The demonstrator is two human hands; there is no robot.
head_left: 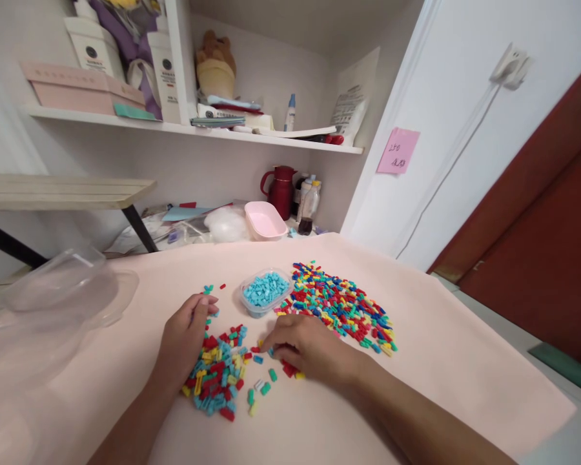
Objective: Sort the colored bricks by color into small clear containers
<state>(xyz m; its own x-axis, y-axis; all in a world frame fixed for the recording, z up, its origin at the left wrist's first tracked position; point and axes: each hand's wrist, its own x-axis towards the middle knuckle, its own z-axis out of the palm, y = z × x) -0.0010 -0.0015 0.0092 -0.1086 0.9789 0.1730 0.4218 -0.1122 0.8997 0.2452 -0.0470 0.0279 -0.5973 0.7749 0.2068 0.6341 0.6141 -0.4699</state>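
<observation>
My left hand [186, 332] is curled beside a mixed pile of small plastic building bricks [217, 371], its thumb against the fingers; what lies inside is hidden. My right hand [303, 342] reaches down at the pile's right side, with a light blue brick [270, 352] showing between thumb and forefinger. Several loose bricks lie below it, among them a green brick [272, 374] and a blue brick [258, 360]. Beyond both hands stands a clear plastic tub [257, 311] filled with light blue bricks [266, 289].
A larger spread of multicoloured bricks [341, 300] covers the table right of the tub. Clear plastic containers [58, 290] stand at the left on the pink tabletop [445, 361]. Behind are a pink basin [266, 221], a red jug [281, 192] and bottles [310, 203] beneath a shelf [271, 137].
</observation>
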